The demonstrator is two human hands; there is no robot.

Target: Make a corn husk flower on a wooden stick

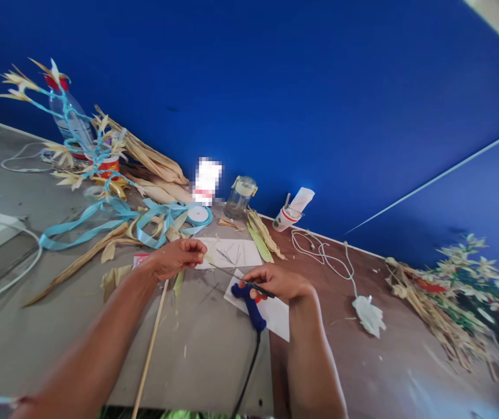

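Note:
My left hand [179,259] is closed in a pinch at the middle of the table; what sits between its fingertips is too small to make out. In my right hand [282,280] is a slim black-handled tool [261,289], its thin tip pointing left toward my left hand. I cannot tell its exact kind. Just below the right hand, a blue glue gun [254,311] lies partly on a white paper sheet [279,325]. Beyond both hands, several thin dark wires [227,256] rest on a white card [251,251].
Light-blue ribbon [85,233] and dried corn husks [157,163] lie at left, near a bottle [63,110] and wrapped flower stems [72,125]. A glass jar [239,198], paper cup [285,218] and white cable [325,253] line the blue wall [319,105]. Husk flowers [471,273] lie far right.

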